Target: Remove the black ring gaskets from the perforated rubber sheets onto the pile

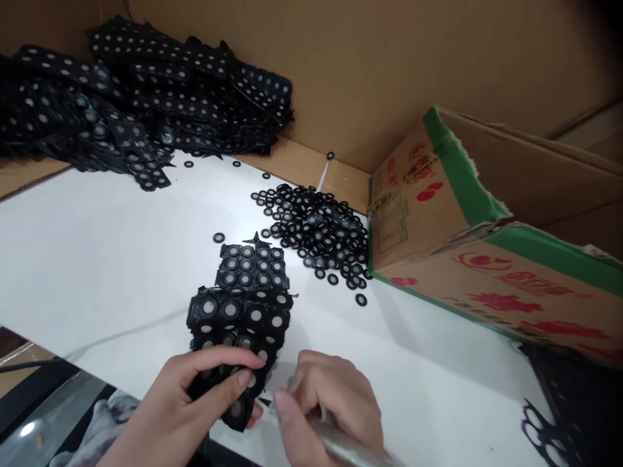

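My left hand (195, 405) grips the near end of a black rubber sheet (241, 318) studded with round ring-shaped parts that have grey centres. The sheet rests on a white table (87, 259). A second piece of sheet (253, 264) lies just beyond it. My right hand (326, 405) is closed around a thin silvery tool (341, 441), its tip close to the sheet's near edge. A loose heap of small black rings (316, 227) lies farther out on the table.
A big stack of black dotted sheets (136, 97) fills the far left. Brown cardboard walls (389, 65) stand behind. An open cardboard box with green trim (467, 246) sits at right. Punched-out black scrap (545, 428) lies at lower right.
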A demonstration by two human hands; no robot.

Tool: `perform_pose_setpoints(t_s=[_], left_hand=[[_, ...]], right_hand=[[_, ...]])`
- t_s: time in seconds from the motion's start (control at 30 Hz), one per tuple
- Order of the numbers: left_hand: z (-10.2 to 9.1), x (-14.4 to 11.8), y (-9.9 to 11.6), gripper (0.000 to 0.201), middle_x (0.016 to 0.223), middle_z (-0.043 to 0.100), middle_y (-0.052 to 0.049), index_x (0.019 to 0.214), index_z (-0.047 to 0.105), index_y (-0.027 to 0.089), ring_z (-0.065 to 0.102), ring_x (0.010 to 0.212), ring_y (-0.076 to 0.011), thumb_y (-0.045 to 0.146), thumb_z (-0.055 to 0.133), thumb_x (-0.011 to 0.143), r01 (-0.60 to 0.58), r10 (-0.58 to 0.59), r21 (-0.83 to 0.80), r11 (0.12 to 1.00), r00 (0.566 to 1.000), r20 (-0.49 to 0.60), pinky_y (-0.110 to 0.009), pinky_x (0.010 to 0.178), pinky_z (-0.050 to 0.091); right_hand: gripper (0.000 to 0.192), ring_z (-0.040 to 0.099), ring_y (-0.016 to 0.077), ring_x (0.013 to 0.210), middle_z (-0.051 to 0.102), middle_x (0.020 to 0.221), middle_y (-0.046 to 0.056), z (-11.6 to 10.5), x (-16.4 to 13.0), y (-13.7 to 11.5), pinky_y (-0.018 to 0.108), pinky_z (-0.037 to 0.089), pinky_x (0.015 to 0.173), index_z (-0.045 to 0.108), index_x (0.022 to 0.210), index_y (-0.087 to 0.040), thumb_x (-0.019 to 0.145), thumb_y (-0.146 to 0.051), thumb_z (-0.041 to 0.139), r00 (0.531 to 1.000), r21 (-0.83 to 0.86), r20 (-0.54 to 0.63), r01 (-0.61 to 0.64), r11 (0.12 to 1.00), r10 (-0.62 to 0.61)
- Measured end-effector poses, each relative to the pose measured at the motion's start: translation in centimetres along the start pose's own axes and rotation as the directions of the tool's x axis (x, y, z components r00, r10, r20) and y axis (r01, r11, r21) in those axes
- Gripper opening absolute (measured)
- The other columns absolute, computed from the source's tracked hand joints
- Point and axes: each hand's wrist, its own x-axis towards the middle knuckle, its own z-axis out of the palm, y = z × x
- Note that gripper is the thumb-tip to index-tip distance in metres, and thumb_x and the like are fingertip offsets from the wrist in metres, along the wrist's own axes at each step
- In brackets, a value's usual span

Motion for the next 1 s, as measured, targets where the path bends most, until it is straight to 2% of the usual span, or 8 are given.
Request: perform_pose_setpoints(t_s=[0.17, 0.33, 0.43, 0.5, 0.7, 0.83, 0.9, 1.0], left_hand=[[0.2, -0.1, -0.3, 0.015, 0.053, 0.072, 0.004, 0.083, 0.078, 0.026, 0.069, 0.052, -0.0199, 0.037, 0.071, 0.076, -0.019, 0.023, -0.052, 0.998, 0.997, 0.071, -0.024, 0.054, 0.058], [-0.2, -0.1, -0.2, 0.03, 0.068, 0.079, 0.003, 0.099, 0.076, 0.024, 0.075, 0.055, -0.0207, 0.028, 0.077, 0.07, 0.048, -0.046, -0.023, 0.999, 0.996, 0.073, -0.025, 0.058, 0.063], [-0.4, -0.2, -0.1, 0.033, 0.062, 0.077, 0.005, 0.101, 0.076, 0.024, 0.076, 0.056, -0.0197, 0.022, 0.077, 0.068, 0.055, -0.048, -0.06, 0.997, 0.993, 0.109, -0.022, 0.058, 0.063], [-0.4, -0.3, 0.0, 0.033, 0.066, 0.079, 0.004, 0.101, 0.076, 0.024, 0.076, 0.057, -0.0196, 0.022, 0.076, 0.068, 0.056, -0.047, -0.075, 0.996, 0.992, 0.116, -0.022, 0.058, 0.063], [-0.4, -0.3, 0.0, 0.04, 0.064, 0.079, 0.003, 0.107, 0.075, 0.023, 0.076, 0.058, -0.0208, 0.023, 0.077, 0.067, 0.074, -0.068, -0.043, 0.996, 0.991, 0.113, -0.024, 0.06, 0.063], [-0.7, -0.2, -0.4, 0.044, 0.083, 0.084, -0.001, 0.111, 0.074, 0.023, 0.076, 0.058, -0.0202, 0.026, 0.079, 0.068, 0.093, -0.087, -0.041, 0.995, 0.989, 0.123, -0.025, 0.059, 0.063], [-0.9, -0.2, -0.9, 0.046, 0.076, 0.083, 0.0, 0.116, 0.073, 0.023, 0.075, 0.058, -0.0203, 0.031, 0.079, 0.071, 0.097, -0.086, -0.065, 0.993, 0.983, 0.164, -0.025, 0.059, 0.062], [-1.2, -0.2, -1.8, 0.048, 0.057, 0.076, 0.003, 0.12, 0.073, 0.023, 0.075, 0.056, -0.0206, 0.036, 0.08, 0.074, 0.084, -0.062, -0.1, 0.991, 0.977, 0.205, -0.025, 0.06, 0.062]], right_hand=[[0.032, 0.039, 0.0059, 0.041, 0.044, 0.049, -0.009, 0.4, -0.3, 0.6, 0.02, 0.029, 0.039, 0.039, 0.064, -0.022, 0.079, 0.001, 0.057, 0.993, 0.009, 0.002, 0.119, 0.993, -0.119], [0.033, 0.033, 0.0057, 0.041, 0.043, 0.049, -0.009, -0.1, -0.1, 0.8, 0.02, 0.027, 0.039, 0.038, 0.065, -0.022, 0.079, 0.002, 0.055, 0.984, -0.018, 0.027, 0.176, 0.984, -0.175], [0.033, 0.035, 0.0058, 0.041, 0.043, 0.05, -0.009, -0.4, -0.1, 0.8, 0.02, 0.027, 0.039, 0.039, 0.066, -0.023, 0.08, 0.003, 0.055, 0.979, -0.049, 0.046, 0.202, 0.978, -0.2], [0.033, 0.039, 0.0064, 0.04, 0.044, 0.049, -0.008, -0.6, 0.0, 0.7, 0.021, 0.029, 0.039, 0.04, 0.065, -0.023, 0.081, 0.002, 0.056, 0.98, -0.087, 0.072, 0.193, 0.977, -0.187], [0.033, 0.041, 0.0073, 0.038, 0.046, 0.048, -0.008, -0.8, 0.0, 0.5, 0.022, 0.03, 0.039, 0.042, 0.063, -0.023, 0.084, -0.001, 0.056, 0.979, -0.168, 0.108, 0.191, 0.967, -0.175], [0.033, 0.039, 0.0074, 0.038, 0.045, 0.048, -0.008, -0.3, 0.0, 0.4, 0.023, 0.029, 0.039, 0.039, 0.064, -0.024, 0.083, -0.002, 0.054, 0.972, -0.188, 0.081, 0.23, 0.955, -0.219], [0.033, 0.037, 0.008, 0.038, 0.044, 0.048, -0.008, 0.1, 0.1, 0.4, 0.025, 0.028, 0.039, 0.038, 0.064, -0.024, 0.083, -0.001, 0.052, 0.966, -0.227, 0.068, 0.258, 0.939, -0.25], [0.034, 0.038, 0.0104, 0.04, 0.046, 0.049, -0.005, 0.4, 0.1, 0.4, 0.027, 0.029, 0.039, 0.038, 0.062, -0.025, 0.083, -0.001, 0.048, 0.953, -0.288, 0.13, 0.299, 0.91, -0.272]])
